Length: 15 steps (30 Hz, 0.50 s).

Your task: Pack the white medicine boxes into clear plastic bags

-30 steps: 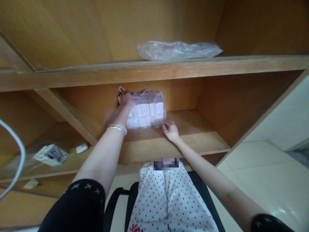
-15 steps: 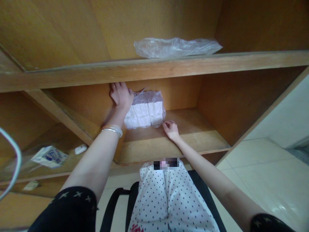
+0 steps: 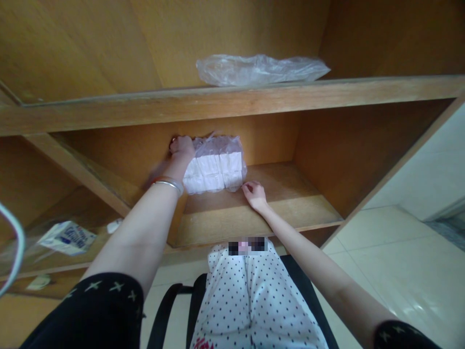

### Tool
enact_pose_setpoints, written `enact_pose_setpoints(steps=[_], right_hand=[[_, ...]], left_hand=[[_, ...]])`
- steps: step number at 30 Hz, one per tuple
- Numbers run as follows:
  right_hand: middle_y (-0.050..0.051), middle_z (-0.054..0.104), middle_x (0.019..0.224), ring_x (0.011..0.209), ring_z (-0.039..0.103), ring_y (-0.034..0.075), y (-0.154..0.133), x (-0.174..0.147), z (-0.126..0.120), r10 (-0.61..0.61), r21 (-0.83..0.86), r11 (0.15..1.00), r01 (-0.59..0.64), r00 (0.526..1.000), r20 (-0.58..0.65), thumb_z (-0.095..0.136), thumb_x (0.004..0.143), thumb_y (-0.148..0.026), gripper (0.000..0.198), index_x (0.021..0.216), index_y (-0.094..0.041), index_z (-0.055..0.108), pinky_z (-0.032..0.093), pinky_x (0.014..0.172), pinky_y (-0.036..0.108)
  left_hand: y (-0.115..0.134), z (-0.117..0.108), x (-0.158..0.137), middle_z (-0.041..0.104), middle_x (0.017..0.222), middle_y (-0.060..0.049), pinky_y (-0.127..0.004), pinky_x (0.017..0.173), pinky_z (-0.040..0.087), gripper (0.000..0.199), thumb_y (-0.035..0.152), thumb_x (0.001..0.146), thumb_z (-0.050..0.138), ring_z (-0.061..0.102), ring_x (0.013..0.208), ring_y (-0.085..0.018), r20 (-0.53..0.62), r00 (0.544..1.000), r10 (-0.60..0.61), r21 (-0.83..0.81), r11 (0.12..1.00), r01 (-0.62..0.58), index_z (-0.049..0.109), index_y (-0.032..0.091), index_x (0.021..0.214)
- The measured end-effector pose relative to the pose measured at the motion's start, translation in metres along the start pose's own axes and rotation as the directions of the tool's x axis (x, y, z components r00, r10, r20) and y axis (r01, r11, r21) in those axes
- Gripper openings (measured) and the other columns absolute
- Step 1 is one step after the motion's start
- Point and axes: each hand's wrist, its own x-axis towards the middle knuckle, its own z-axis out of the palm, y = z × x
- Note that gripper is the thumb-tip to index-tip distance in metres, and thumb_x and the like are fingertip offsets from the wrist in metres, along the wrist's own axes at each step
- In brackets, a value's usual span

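L hand, spread a sec ago, now curled at top-L of pack, so both flank it. R hand loosely curled btm-R; grips unclear

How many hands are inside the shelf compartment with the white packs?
2: the left hand at the upper left of the plastic-wrapped white packs, the right hand by their lower right corner. No others show.

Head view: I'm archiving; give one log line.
left hand: by white plastic-wrapped pack | right hand: near its lower right | pack: in brown wooden compartment
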Motion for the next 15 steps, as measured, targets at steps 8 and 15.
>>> enact_pose_setpoints(steps=[8,15], right_hand=[[0.006,0.064,0.080,0.078,0.055,0.018,0.001,0.001,-0.001,0.050,0.012,0.999,-0.050,0.999,0.006,0.050,0.083,-0.026,0.020,0.075,-0.017,0.067,0.041,0.073,0.027],[0.004,0.067,0.079,0.075,0.058,0.017,-0.001,0.002,-0.001,0.023,0.071,0.997,-0.028,0.998,0.064,0.051,0.082,-0.027,0.020,0.074,-0.018,0.067,0.042,0.070,0.026]], left_hand=[[0.000,-0.006,0.000,0.062,0.101,-0.018,-0.038,0.086,0.043,0.025,0.008,0.091,0.035,0.054,0.102,-0.019,-0.070,0.996,-0.052,0.106,0.993,0.060,0.055,-0.004,0.100],[0.002,-0.021,-0.030,0.062,0.109,-0.022,-0.046,0.084,0.044,0.025,0.010,0.086,0.041,0.056,0.106,-0.030,-0.169,0.981,-0.090,0.132,0.985,0.113,0.058,0.004,0.104]])
